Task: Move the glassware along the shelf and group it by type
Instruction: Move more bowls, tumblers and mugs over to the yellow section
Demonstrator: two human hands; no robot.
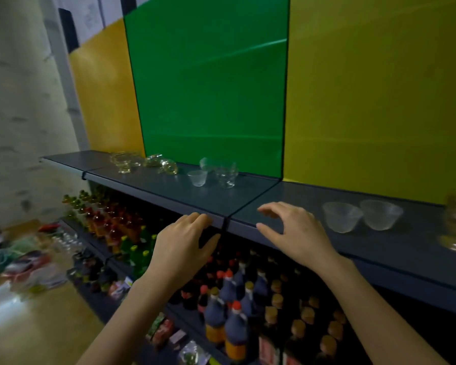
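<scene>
The right hand [295,230] hangs over the front of the dark grey metal shelf [395,241]. Its fingers are bent and spread, thumb apart, and it holds nothing. The left hand [184,241] is at the shelf's front edge, fingers loose, and it holds nothing too.

Just to the right of the right hand sits a clear round glass bowl [341,217]. A second clear round glass bowl [381,214] sits right beside it, a bit farther right. The right hand is much nearer to both than the left hand is.

Farther back, near the green back wall [208,88], stand a small clear glass cup [197,177] and some clear bumpy glasses [225,175]. They are well apart from both hands. The right hand looks best placed to reach sideways for a bowl.
</scene>
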